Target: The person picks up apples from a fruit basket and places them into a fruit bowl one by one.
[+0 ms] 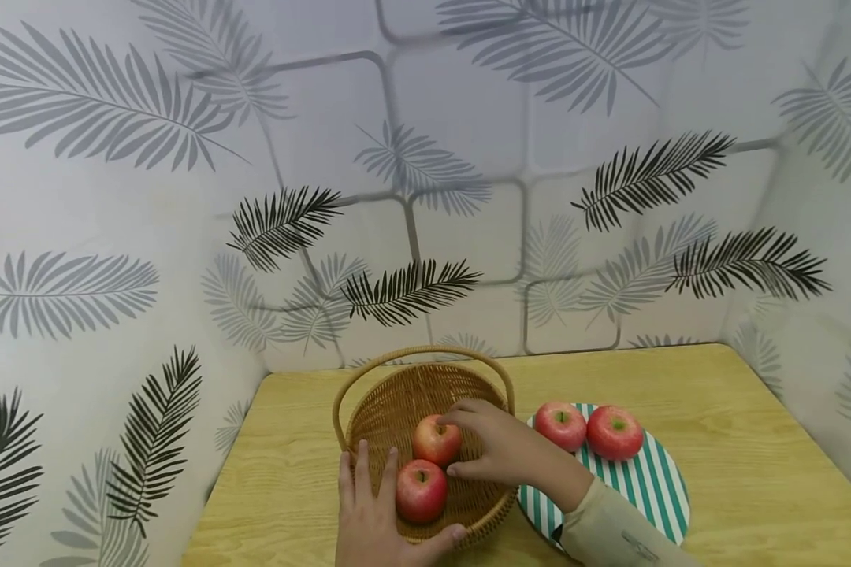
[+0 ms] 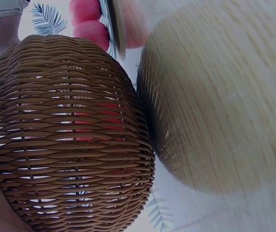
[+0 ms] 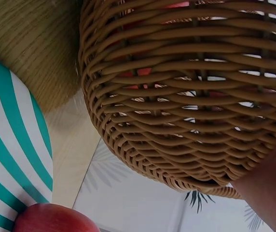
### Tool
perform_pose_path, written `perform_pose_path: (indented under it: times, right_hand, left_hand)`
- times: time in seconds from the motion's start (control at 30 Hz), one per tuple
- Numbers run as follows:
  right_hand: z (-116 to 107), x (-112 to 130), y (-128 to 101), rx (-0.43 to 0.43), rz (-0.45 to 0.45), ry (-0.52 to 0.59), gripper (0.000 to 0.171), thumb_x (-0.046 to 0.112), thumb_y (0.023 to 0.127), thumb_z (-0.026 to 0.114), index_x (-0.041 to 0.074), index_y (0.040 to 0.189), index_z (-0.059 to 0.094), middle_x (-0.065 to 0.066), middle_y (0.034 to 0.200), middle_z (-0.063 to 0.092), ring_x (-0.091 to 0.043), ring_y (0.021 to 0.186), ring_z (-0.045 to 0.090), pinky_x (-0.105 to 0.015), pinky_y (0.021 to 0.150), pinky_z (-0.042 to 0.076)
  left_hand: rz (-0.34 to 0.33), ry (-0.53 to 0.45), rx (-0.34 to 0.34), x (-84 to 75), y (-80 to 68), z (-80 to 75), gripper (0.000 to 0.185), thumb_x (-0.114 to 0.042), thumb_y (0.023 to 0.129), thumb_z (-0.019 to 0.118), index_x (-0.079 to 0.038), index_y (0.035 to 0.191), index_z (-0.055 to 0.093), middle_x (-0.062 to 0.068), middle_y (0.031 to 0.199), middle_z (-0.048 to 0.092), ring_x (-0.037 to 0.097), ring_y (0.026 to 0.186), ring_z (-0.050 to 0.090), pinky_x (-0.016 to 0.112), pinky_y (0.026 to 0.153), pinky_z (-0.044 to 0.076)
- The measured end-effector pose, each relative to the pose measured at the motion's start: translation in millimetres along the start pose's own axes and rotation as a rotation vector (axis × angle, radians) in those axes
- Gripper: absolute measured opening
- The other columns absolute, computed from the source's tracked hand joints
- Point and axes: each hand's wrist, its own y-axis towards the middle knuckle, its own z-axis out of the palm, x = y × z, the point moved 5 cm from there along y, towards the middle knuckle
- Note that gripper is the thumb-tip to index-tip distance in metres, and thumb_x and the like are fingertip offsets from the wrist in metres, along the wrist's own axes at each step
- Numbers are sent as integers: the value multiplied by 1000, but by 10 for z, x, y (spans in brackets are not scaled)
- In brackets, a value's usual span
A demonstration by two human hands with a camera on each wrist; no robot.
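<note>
A brown wicker basket with a raised arched handle stands on the table, holding two red apples. My right hand reaches in over the basket's right side. Its fingers bend over the top of the farther apple and its thumb is at that apple's lower right, so the apple lies in its grip. The nearer apple sits just in front. My left hand rests on the basket's near left rim, fingers straight and spread, thumb pointing right along the near rim. Both wrist views show the woven basket wall close up, with red showing through gaps.
To the basket's right lies a round plate with green and white stripes, partly under my right forearm. Two more apples, a left one and a right one, sit on its far part. The wooden table meets a leaf-patterned backdrop behind.
</note>
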Motion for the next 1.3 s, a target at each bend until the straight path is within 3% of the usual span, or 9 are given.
perform_pose_path:
  times: [0.33, 0.83, 1.3]
  right_hand:
    - [37, -18, 143, 23, 0, -7, 55, 26, 92, 85, 10, 141, 66, -9, 142, 63, -30, 135, 59, -51, 108, 54]
    - [111, -45, 259, 47, -2, 1, 56, 22, 90, 88, 7, 140, 67, -8, 138, 63, -27, 127, 63, -47, 105, 56]
    - [150, -66, 345, 100, 30, -6, 62, 22, 88, 90, 8, 142, 65, -9, 142, 61, -29, 132, 61, -49, 108, 54]
  left_hand:
    - [-30, 5, 56, -11, 18, -24, 131, -98, 62, 69, -14, 161, 48, 24, 174, 22, 56, 159, 17, 74, 115, 39]
    - [-31, -1, 74, 0, 12, -40, 134, -101, 63, 64, -13, 161, 47, 25, 174, 22, 57, 158, 17, 75, 114, 38]
    - [-48, -21, 107, -35, 25, -93, 134, -102, 63, 62, -13, 161, 47, 25, 174, 22, 57, 159, 16, 75, 115, 37]
